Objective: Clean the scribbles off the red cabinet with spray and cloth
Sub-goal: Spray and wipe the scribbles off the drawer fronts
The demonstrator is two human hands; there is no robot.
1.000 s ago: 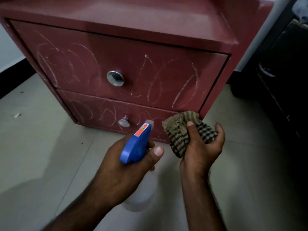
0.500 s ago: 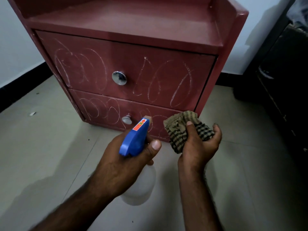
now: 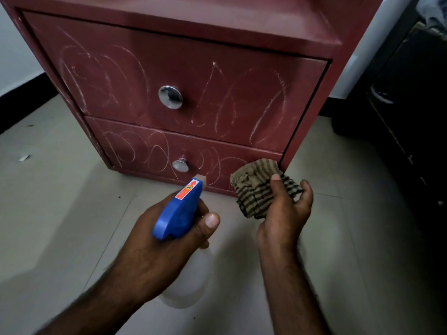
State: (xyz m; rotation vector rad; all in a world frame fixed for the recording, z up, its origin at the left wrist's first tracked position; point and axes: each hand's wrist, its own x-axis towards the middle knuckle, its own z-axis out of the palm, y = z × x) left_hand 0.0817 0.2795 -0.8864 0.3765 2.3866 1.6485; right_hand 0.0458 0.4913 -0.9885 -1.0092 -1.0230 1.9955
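Gripping the blue-headed spray bottle [image 3: 180,211], the left hand [image 3: 154,245] had its fingers wrapped round the neck, with the nozzle aimed at the lower drawer [image 3: 244,163]. Just beside it, the right hand [image 3: 284,213] pinched a bunched checked cloth [image 3: 254,189] under its thumb. Beyond them the red cabinet [image 3: 217,37] stood on the tiled floor [image 3: 60,213]. White scribbles [image 3: 227,102] looped over both drawer fronts around the chrome knobs [image 3: 170,97].
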